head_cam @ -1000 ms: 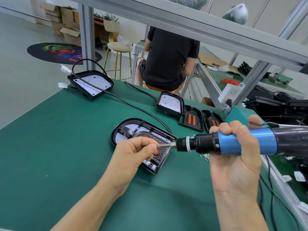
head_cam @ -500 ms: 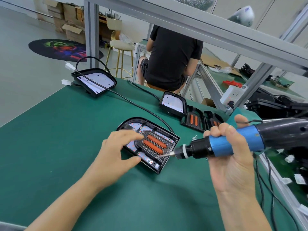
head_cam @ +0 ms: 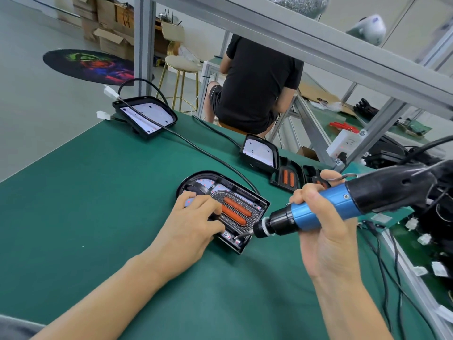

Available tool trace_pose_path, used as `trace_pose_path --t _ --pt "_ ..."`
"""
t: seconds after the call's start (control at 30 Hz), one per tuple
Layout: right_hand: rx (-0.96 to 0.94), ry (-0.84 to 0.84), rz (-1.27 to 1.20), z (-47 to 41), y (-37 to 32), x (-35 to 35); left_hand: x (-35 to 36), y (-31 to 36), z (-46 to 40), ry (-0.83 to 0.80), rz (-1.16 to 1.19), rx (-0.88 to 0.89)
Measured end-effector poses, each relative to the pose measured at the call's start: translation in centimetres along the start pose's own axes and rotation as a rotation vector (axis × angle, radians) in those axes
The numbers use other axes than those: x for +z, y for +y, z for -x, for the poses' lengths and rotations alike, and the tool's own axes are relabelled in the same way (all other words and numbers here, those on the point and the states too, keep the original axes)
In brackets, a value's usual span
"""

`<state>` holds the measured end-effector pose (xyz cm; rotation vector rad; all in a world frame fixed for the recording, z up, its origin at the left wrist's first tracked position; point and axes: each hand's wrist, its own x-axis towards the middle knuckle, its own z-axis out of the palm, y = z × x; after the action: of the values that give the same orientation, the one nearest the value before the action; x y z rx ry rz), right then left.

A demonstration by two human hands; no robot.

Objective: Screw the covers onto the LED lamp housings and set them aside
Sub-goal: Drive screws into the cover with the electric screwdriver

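Head view: right hand (head_cam: pixel 323 217) grips electric screwdriver (head_cam: pixel 343 204), bit on near-corner screw of lamp housing (head_cam: pixel 255 207). Left hand (head_cam: pixel 193 219), fingers flat, presses its cover (head_cam: pixel 235 209) down. Step: driving; next, keep bit square, seat screw.

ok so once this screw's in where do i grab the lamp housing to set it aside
Probably the rounded far-left end of the lamp housing, pinched across its rim from the left hand side. That end lies bare; the electric screwdriver crowds the near square corner and a black cable runs along the far edge.
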<state>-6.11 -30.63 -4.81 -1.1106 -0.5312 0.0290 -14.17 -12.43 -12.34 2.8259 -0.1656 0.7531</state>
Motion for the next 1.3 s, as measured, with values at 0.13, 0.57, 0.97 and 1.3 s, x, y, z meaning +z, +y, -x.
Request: trace_pose_path --t 0.13,0.57,0.97,1.3 --pt "0.015 0.006 0.024 0.0 0.1 0.2 0.2 -0.1 0.0 0.023 -0.036 0.020" --pt "0.023 -0.189 0.145 -1.1 -0.1 1.8 1.0 -0.3 0.0 0.119 -0.118 0.106" --pt "0.034 -0.206 0.108 -0.9 0.1 1.7 1.1 -0.5 0.2 0.151 -0.099 0.113" --pt "0.065 -0.290 0.138 -0.9 -0.1 2.5 1.0 -0.5 0.0 0.130 -0.024 0.138"
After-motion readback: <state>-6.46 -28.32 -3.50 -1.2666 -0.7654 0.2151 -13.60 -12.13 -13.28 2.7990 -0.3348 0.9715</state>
